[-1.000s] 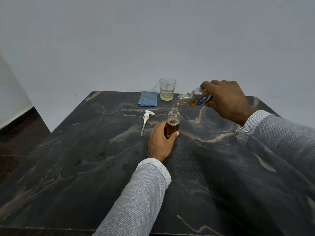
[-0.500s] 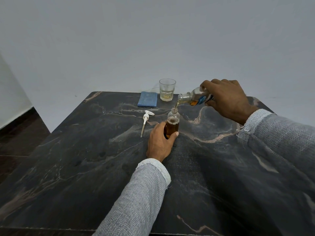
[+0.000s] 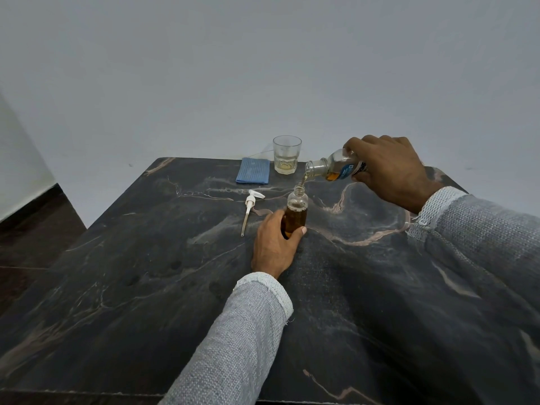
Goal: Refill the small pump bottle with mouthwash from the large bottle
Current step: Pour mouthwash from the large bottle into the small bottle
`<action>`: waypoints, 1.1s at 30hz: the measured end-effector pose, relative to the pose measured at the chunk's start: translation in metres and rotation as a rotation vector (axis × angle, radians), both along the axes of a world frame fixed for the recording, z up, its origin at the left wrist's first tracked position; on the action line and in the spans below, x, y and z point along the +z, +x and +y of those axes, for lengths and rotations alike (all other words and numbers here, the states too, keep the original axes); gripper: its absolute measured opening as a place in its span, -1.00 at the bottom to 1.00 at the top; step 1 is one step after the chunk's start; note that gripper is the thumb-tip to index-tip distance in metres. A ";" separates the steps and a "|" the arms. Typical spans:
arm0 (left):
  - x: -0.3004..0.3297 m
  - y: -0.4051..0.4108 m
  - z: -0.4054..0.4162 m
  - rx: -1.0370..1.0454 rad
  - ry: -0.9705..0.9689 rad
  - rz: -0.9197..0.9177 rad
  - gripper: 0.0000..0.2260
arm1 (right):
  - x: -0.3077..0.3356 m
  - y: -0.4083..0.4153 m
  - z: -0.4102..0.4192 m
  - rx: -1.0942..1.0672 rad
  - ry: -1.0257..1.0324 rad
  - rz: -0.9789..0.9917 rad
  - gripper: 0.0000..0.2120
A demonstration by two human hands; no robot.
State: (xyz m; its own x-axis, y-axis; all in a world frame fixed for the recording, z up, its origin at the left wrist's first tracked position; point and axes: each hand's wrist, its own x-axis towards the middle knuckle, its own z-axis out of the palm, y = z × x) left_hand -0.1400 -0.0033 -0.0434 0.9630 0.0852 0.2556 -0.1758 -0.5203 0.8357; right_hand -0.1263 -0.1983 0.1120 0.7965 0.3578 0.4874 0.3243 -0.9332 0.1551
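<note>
Table (image 3: pixel 146 287): pour step under way. Right hand (image 3: pixel 388 171) grips big bottle (image 3: pixel 333 169), tipped, thin stream into neck of small bottle (image 3: pixel 295 213); fill near shoulder. Left hand (image 3: pixel 273 247) wraps small bottle, upright mid-table. Next, likely: level big bottle, refit pump (image 3: pixel 251 204). Label blue, text unreadable.

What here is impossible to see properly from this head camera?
- Large bottle: its label and rear end, covered by the right hand.
- Small bottle: its base, behind the left hand.
- Label print: too small to read.
- Table: near edge cut off by the frame.
</note>
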 end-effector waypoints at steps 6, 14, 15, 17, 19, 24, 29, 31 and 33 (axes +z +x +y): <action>0.001 0.000 0.000 0.002 -0.003 -0.007 -0.55 | 0.000 0.000 0.000 -0.002 -0.009 0.001 -0.60; 0.001 -0.001 0.001 -0.002 -0.007 -0.001 -0.54 | 0.000 0.000 0.001 -0.002 -0.014 0.010 -0.60; 0.001 0.000 0.001 -0.001 -0.005 0.001 -0.53 | 0.000 0.000 0.001 -0.004 -0.014 0.010 -0.60; 0.001 0.000 0.001 -0.001 -0.003 0.003 -0.52 | 0.001 0.001 0.001 -0.005 -0.012 0.011 -0.59; 0.000 0.000 0.000 -0.002 -0.007 0.002 -0.52 | 0.000 0.001 0.001 -0.004 -0.011 0.010 -0.59; 0.001 -0.001 0.000 0.000 -0.011 -0.008 -0.52 | -0.001 0.002 0.001 0.000 -0.008 0.001 -0.58; 0.001 -0.001 0.000 -0.003 -0.010 0.004 -0.51 | 0.000 0.002 0.001 0.004 -0.013 0.004 -0.58; 0.000 0.000 0.000 -0.002 -0.012 0.006 -0.50 | 0.000 0.002 0.002 0.002 -0.014 0.005 -0.59; 0.001 0.000 0.000 -0.002 -0.010 0.010 -0.50 | 0.000 0.002 0.002 0.003 -0.017 0.004 -0.59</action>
